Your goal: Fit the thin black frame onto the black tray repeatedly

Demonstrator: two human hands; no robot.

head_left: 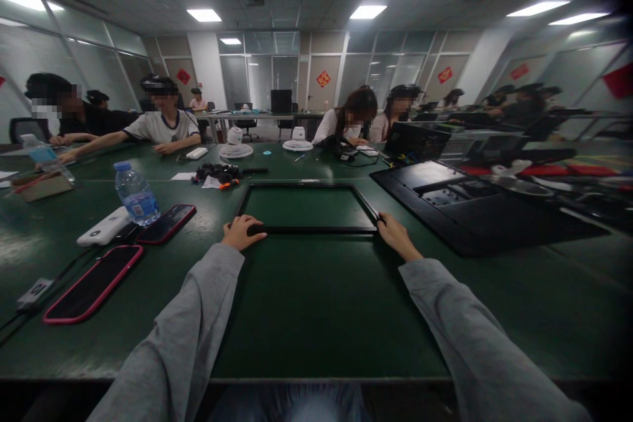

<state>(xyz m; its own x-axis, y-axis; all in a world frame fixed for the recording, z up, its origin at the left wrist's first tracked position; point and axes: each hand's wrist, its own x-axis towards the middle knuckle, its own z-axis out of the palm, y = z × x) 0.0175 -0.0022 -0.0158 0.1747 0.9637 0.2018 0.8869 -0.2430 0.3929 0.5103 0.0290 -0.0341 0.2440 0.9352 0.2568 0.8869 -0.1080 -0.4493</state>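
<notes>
A thin black rectangular frame (pixel 316 231), hollow in the middle so the green tabletop shows through, is in front of me. My left hand (pixel 242 232) is closed on its near left corner, with the thumb along the near edge. At the near right corner my right hand (pixel 394 235) grips the side bar, fingers mostly hidden behind it. Whether the frame lies flat on the table or is raised a little, I cannot tell. To the right of my right hand lies a large black panel (pixel 475 214) with a shiny section and cut-outs.
On the left are a water bottle (pixel 137 194), a white power bank (pixel 103 227), a phone (pixel 168 223) and a pink-cased phone (pixel 93 285) with a cable. Black gear (pixel 217 175) and white fans (pixel 236 148) stand beyond the frame. Several people sit across the green table (pixel 326 310).
</notes>
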